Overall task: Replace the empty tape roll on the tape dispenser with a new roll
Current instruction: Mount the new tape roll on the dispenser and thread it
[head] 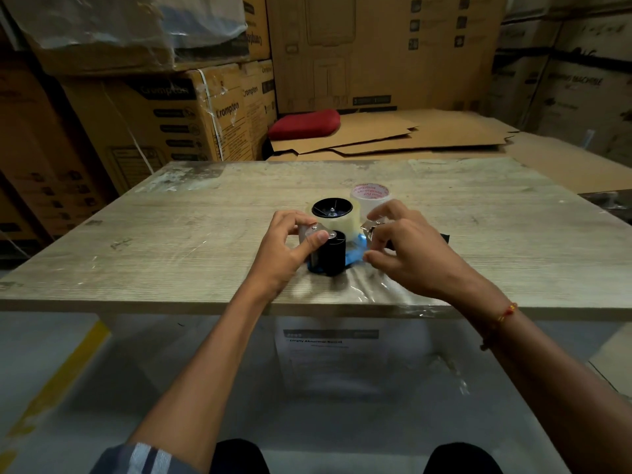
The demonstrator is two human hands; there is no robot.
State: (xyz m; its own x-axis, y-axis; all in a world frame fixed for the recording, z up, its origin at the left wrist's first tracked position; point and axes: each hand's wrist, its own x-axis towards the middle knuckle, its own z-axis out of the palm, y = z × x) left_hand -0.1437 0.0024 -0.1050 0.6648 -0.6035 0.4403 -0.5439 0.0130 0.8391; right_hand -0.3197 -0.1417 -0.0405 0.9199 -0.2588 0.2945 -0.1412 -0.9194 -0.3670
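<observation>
A hand-held tape dispenser (333, 253) with a blue frame, a black roller and metal parts lies on its side on the wooden table (171, 234). A clear tape roll (345, 222) sits on its black hub (332, 207). Behind it stands a second clear roll (371, 196) with a red-printed core. My left hand (290, 244) pinches the metal plate and black roller at the dispenser's left end. My right hand (407, 248) grips the metal cutter end and covers the black handle. Clear film lies under the dispenser near the table's front edge.
Stacked cardboard cartons (164, 121) rise at the left and behind the table. Flattened cardboard sheets (393, 138) and a red cushion (304, 126) lie beyond the far edge. A printed sheet (328, 343) hangs below the table's front edge.
</observation>
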